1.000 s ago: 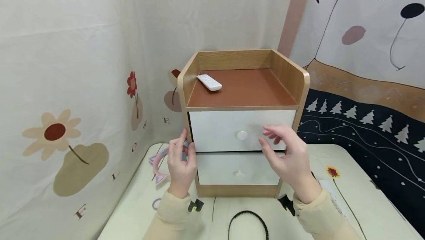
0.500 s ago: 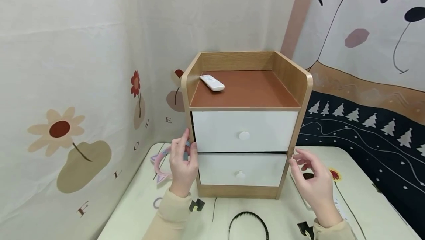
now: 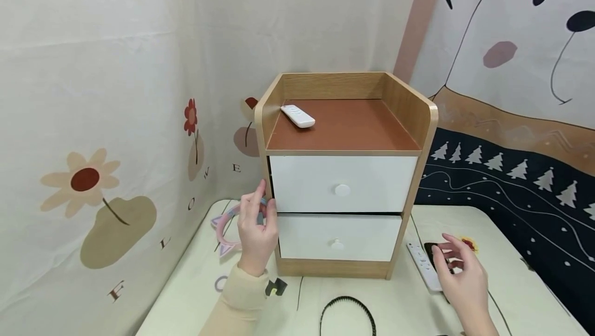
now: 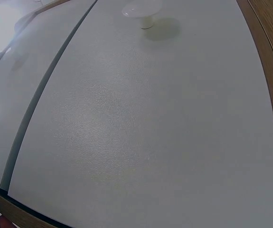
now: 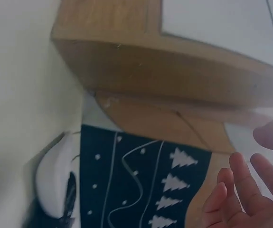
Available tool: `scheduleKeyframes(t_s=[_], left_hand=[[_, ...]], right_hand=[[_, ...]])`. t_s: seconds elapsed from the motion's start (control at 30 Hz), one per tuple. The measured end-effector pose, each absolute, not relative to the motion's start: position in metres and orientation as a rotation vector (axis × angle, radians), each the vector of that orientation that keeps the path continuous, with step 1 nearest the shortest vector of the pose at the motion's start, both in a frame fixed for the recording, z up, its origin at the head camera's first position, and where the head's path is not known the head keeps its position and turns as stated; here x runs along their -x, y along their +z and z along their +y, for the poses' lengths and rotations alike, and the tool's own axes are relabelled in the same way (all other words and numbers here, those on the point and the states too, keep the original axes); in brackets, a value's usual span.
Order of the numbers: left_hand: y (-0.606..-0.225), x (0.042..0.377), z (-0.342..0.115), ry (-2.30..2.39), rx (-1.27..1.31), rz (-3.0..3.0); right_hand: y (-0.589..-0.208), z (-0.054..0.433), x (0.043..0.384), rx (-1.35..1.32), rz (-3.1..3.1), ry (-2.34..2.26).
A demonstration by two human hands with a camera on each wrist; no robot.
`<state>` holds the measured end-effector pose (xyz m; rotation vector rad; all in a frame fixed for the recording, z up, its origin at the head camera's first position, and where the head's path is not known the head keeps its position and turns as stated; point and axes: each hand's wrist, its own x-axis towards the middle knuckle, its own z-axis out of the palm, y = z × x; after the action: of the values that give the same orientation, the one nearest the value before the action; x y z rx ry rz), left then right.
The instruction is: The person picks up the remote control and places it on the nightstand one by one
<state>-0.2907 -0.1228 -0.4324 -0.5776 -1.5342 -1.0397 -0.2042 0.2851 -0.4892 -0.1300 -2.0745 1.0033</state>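
Observation:
A small wooden cabinet point(image 3: 334, 268) stands on the table with an upper white drawer point(image 3: 302, 181) and a lower white drawer point(image 3: 307, 238), each with a round knob. My left hand point(image 3: 257, 233) rests at the cabinet's left edge, its fingers extended and the thumb by the drawer fronts. To the right, my right hand point(image 3: 465, 279) hovers with loosely bent fingers over a black object point(image 3: 431, 249), partly hidden by the hand, and a long white strip with small dark marks point(image 3: 422, 264). Nothing shows between its fingers in the right wrist view.
A white remote control point(image 3: 298, 116) lies on the cabinet's brown top. Left of the cabinet is a pink cat-ear headband point(image 3: 222, 230), with a small purple ring point(image 3: 220, 284) nearer. A black toothed headband point(image 3: 347, 299) lies in front. Printed fabric walls surround the table.
My right hand has moved from in front of the upper drawer, down and right, to above the white strip and black object. My left hand stays at the cabinet's left edge.

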Motion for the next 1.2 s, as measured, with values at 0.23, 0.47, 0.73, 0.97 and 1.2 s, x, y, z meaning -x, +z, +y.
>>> scheduleKeyframes(t_s=[0.23,0.47,0.73,0.97,1.2], left_hand=[[-0.433,0.29,-0.123,-1.037,0.572,-1.538],[-0.433,0.289,-0.123,-1.045,0.568,-1.541],[-0.432,0.289,-0.123,-1.054,0.565,-1.55],[-0.431,0.288,-0.123,-1.041,0.559,-1.547],[-0.43,0.287,-0.124,-1.018,0.559,-1.537]], right_hand=[[-0.51,0.299,0.202,0.242,-2.163,0.975],[-0.525,0.313,0.206,0.409,-2.414,0.841],[-0.531,0.328,0.209,0.608,-2.686,0.785],[-0.536,0.331,0.209,0.639,-2.704,0.726],[-0.539,0.339,0.207,0.813,-2.769,0.693]])
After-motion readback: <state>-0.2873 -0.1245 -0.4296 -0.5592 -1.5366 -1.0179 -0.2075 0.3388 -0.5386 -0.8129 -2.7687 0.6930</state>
